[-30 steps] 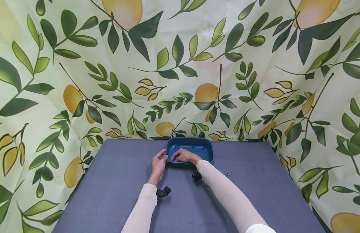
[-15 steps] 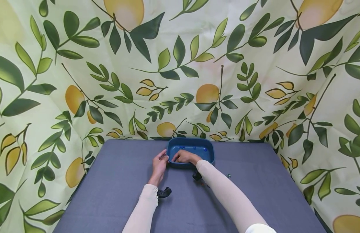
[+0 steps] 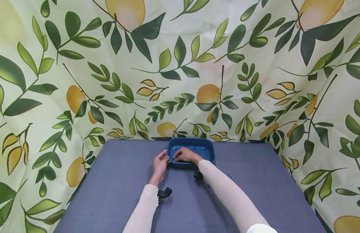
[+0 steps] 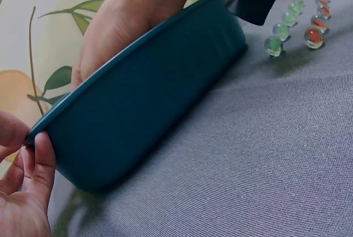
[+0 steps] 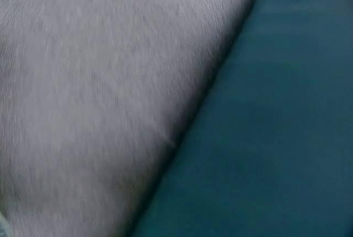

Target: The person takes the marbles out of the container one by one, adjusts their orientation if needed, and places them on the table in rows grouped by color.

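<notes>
While the left hand (image 3: 159, 165) keeps pinching the blue tub's (image 3: 207, 156) corner, the right hand (image 3: 184, 155) stays inside, grip hidden; nothing has moved.

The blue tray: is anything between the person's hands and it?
Nothing visible. The left hand pinches the blue tray by its rim at the near corner, and the right hand reaches over the rim into it.

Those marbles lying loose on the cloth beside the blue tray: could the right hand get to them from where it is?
Probably yes. The right hand is inside the tray, and the marbles lie on open cloth beside its forearm, uncovered.
</notes>
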`<move>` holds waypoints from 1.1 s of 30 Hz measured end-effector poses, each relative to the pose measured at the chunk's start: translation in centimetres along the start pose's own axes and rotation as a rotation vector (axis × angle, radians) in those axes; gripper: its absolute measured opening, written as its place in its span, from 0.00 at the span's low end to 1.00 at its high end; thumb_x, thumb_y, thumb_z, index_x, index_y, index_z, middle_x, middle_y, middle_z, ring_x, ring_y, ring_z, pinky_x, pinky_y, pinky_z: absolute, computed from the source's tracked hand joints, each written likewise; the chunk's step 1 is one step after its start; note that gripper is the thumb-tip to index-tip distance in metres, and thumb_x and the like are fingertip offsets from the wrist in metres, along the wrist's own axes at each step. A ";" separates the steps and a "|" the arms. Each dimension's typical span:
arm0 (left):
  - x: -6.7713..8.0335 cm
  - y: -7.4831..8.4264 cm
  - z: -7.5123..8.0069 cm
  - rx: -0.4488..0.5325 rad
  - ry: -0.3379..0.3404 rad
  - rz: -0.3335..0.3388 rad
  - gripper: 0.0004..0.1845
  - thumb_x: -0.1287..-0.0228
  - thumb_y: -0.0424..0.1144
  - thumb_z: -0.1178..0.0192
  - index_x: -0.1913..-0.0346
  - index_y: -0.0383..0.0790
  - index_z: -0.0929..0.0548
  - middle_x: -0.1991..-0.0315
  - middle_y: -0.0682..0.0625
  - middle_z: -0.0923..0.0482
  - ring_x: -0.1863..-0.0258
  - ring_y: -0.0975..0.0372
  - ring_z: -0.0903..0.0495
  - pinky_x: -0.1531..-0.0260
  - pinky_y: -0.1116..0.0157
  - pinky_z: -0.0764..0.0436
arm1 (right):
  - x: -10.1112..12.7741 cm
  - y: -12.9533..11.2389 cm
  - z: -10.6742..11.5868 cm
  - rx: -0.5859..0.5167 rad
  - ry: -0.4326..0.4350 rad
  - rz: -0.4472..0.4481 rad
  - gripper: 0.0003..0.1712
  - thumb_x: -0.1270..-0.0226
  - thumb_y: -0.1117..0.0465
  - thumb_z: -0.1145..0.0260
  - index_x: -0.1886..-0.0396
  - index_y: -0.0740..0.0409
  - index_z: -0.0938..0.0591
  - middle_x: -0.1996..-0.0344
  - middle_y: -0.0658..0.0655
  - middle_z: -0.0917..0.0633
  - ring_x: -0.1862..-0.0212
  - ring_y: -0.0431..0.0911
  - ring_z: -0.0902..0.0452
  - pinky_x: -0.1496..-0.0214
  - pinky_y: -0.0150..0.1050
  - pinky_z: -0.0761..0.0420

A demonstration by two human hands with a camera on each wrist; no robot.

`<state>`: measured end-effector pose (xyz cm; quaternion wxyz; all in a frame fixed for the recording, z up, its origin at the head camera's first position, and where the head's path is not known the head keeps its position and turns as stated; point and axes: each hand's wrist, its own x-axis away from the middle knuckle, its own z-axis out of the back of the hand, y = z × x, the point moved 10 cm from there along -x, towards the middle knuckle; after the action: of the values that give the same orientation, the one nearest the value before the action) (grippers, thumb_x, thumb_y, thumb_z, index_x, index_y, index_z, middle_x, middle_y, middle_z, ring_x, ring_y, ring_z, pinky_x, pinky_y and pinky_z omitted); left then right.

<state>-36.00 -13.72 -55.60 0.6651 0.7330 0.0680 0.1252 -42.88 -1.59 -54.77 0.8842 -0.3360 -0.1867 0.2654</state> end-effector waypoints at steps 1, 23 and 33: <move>0.0 0.0 0.0 0.001 0.000 0.001 0.22 0.32 0.27 0.47 0.35 0.34 0.25 0.41 0.34 0.27 0.56 0.57 0.23 0.55 0.60 0.17 | 0.1 0.3 0.4 -0.017 0.018 -0.016 0.09 0.40 0.58 0.28 0.59 0.54 0.11 0.79 0.47 0.20 0.75 0.38 0.31 0.70 0.30 0.30; -0.4 -0.1 -0.1 0.012 0.004 -0.001 0.23 0.32 0.27 0.46 0.35 0.34 0.25 0.40 0.35 0.27 0.52 0.54 0.24 0.61 0.69 0.19 | 3.1 4.9 7.0 0.017 0.446 -0.298 0.21 0.39 0.55 0.28 0.46 0.53 0.17 0.77 0.51 0.18 0.72 0.44 0.25 0.62 0.40 0.23; -0.1 -0.1 -0.1 0.010 0.011 0.001 0.23 0.32 0.27 0.47 0.35 0.34 0.25 0.41 0.36 0.27 0.52 0.54 0.23 0.61 0.68 0.19 | 3.9 6.3 7.2 0.034 0.465 -0.342 0.21 0.39 0.55 0.29 0.45 0.52 0.17 0.70 0.53 0.16 0.67 0.46 0.24 0.57 0.44 0.22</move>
<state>-36.13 -13.61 -55.70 0.6611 0.7356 0.0721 0.1291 -45.66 8.33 -53.48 0.9407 -0.3366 -0.0283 0.0315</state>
